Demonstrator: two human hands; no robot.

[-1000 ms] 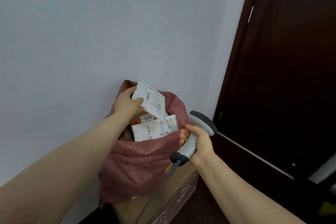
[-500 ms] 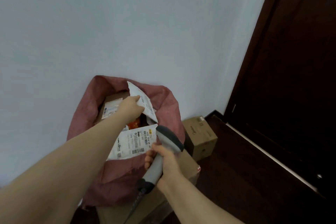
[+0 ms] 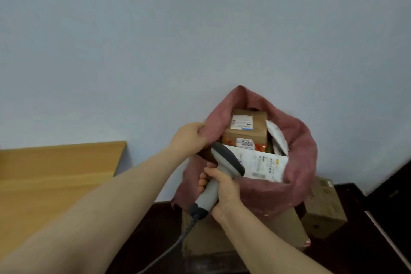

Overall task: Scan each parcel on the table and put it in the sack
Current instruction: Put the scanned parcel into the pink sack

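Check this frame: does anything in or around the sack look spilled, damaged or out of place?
Nothing stands out. The parcels sit inside the red sack, none spilled: a brown box at the back, a white mailer tilted along the right side. The left hand grips the sack's rim; the right hand holds the scanner.

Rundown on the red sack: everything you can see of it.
The sack is dull red, of limp woven-looking cloth, creased and slumped. It stands upright against the pale wall, seemingly on a big cardboard box. Its mouth gapes open; the left hand grips the left rim. Inside, filling it near the top: a brown box with a label, a flat white parcel in front, white mailers at the right. The scanner in the right hand overlaps its near left side.
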